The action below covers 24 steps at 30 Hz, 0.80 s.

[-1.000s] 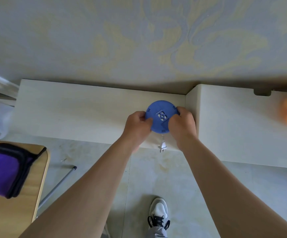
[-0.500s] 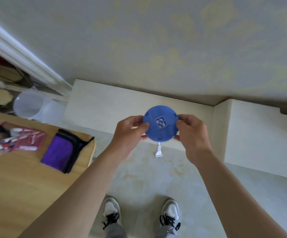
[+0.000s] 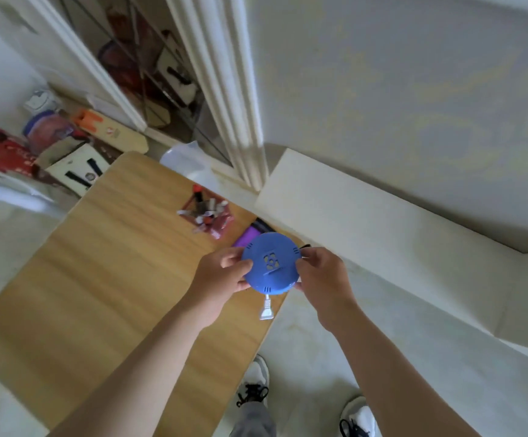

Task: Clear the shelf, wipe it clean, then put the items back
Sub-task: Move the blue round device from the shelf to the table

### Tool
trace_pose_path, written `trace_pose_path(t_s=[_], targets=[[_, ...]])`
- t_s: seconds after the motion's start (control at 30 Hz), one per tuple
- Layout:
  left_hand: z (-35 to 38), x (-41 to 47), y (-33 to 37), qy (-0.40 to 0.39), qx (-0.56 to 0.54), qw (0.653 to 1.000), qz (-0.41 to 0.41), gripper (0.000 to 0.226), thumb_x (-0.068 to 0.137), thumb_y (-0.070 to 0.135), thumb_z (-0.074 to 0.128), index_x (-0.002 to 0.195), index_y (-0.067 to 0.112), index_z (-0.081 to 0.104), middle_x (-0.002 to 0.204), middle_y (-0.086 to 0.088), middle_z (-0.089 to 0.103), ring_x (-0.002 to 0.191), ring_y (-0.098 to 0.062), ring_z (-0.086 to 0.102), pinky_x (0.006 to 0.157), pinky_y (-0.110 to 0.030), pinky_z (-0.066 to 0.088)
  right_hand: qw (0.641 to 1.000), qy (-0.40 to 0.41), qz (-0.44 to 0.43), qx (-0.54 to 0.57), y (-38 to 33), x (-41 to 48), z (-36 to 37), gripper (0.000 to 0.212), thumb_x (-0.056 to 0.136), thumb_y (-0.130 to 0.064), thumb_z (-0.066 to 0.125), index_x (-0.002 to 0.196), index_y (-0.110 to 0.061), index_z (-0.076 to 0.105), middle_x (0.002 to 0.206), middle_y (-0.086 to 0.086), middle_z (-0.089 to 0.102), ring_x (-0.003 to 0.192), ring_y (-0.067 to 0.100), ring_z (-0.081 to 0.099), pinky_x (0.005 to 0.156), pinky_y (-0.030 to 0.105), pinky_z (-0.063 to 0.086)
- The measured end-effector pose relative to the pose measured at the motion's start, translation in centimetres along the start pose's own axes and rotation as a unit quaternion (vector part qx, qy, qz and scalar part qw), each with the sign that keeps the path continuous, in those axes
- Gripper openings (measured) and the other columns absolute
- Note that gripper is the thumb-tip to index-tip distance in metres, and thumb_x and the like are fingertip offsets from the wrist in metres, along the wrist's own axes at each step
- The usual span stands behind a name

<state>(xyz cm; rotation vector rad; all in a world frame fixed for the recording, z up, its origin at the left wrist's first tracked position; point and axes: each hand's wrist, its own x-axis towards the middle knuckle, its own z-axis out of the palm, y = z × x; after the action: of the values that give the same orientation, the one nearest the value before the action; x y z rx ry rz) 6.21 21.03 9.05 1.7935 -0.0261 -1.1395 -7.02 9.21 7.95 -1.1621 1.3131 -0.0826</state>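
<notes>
Both hands grip the blue disc (image 3: 270,263): left hand (image 3: 221,279) at 9 o'clock, right hand (image 3: 322,279) at 3. A plug (image 3: 266,311) dangles at 6, over the surface (image 3: 98,279).

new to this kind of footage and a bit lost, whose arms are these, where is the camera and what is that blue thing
No machine here: these are a person's two bare arms, filmed by a wide-angle camera worn on their head, looking down. The left hand and right hand grip a round blue disc by its edges; a white plug dangles under it. Beneath is a wooden table with a purple cloth and a pouch of pens. The pale shelf runs along the wall on the right.
</notes>
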Motion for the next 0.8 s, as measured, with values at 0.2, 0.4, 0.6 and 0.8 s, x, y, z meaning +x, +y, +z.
trace_pose_path(t_s=[0.2, 0.4, 0.6, 0.8], targets=[[-9.3, 1.1, -2.5, 0.061, -0.024, 0.998, -0.018, 0.023, 0.096, 0.0, 0.058, 0.103, 0.017, 0.071, 0.106, -0.005, 0.075, 0.1, -0.023, 0.07, 0.091, -0.044, 0.057, 0.998, -0.04, 0.004, -0.051, 1.4, -0.1, 10.4, 0.032, 0.071, -0.024, 0.054, 0.097, -0.024, 0.071, 0.09, -0.004, 0.073, 0.088, 0.02, 0.071, 0.081, 0.049, 0.061], [-14.6, 4.1, -3.6, 0.087, -0.032, 0.996, -0.002, 0.02, 0.096, 0.001, 0.06, 0.104, 0.017, 0.07, 0.109, -0.006, 0.074, 0.104, -0.023, 0.07, 0.084, -0.034, 0.056, 0.997, -0.059, 0.029, -0.041, 0.8, 0.5, 16.4, 0.037, 0.082, -0.008, 0.052, 0.111, -0.025, 0.067, 0.1, -0.004, 0.071, 0.093, 0.02, 0.068, 0.087, 0.045, 0.06], [-16.1, 6.7, -3.8, 0.097, -0.004, 0.995, 0.011, 0.017, 0.095, 0.006, 0.063, 0.106, 0.017, 0.07, 0.109, -0.006, 0.072, 0.1, -0.021, 0.07, 0.083, -0.032, 0.056, 0.995, -0.064, 0.049, -0.06, 0.2, 1.5, 18.7, 0.044, 0.083, 0.001, 0.041, 0.105, -0.024, 0.071, 0.09, 0.0, 0.066, 0.073, 0.017, 0.053, 0.067, 0.032, 0.048], [-16.4, 8.0, -4.2, 0.106, 0.031, 0.994, -0.003, 0.025, 0.096, 0.009, 0.063, 0.12, 0.013, 0.067, 0.118, -0.004, 0.068, 0.097, -0.017, 0.069, 0.097, -0.039, 0.055, 0.989, -0.098, 0.066, -0.085, 0.1, 1.6, 18.8, 0.054, 0.083, 0.002, 0.035, 0.119, -0.023, 0.067, 0.078, -0.002, 0.053, 0.062, 0.016, 0.039, 0.053, 0.025, 0.033]])
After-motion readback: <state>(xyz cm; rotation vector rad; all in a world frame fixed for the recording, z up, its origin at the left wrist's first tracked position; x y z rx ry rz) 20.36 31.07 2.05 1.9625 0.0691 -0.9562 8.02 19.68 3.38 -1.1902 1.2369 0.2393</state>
